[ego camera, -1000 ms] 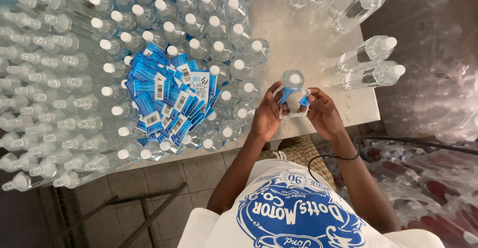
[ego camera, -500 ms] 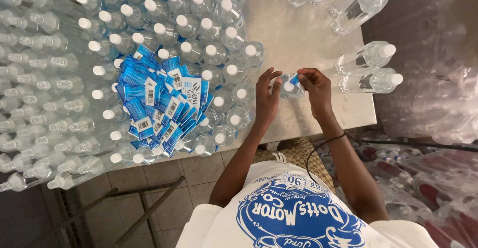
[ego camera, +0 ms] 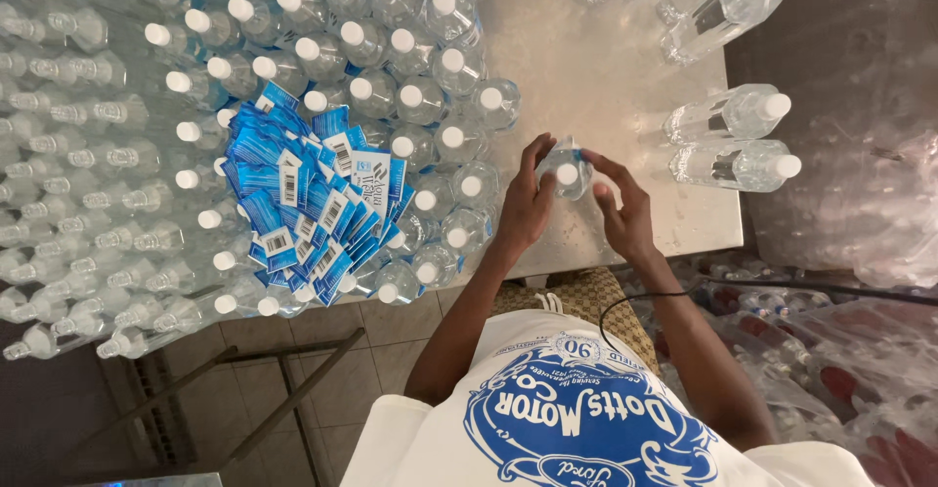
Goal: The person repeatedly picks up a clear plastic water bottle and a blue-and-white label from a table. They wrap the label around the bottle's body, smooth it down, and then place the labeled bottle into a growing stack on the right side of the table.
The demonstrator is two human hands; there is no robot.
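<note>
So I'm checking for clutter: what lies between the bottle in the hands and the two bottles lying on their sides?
Head view: only bare table between the held bottle and the lying bottles.

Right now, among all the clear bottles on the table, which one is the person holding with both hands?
The bottle standing alone on the bare metal table, gripped between the left hand and the right hand. The massed upright bottles go untouched.
</note>
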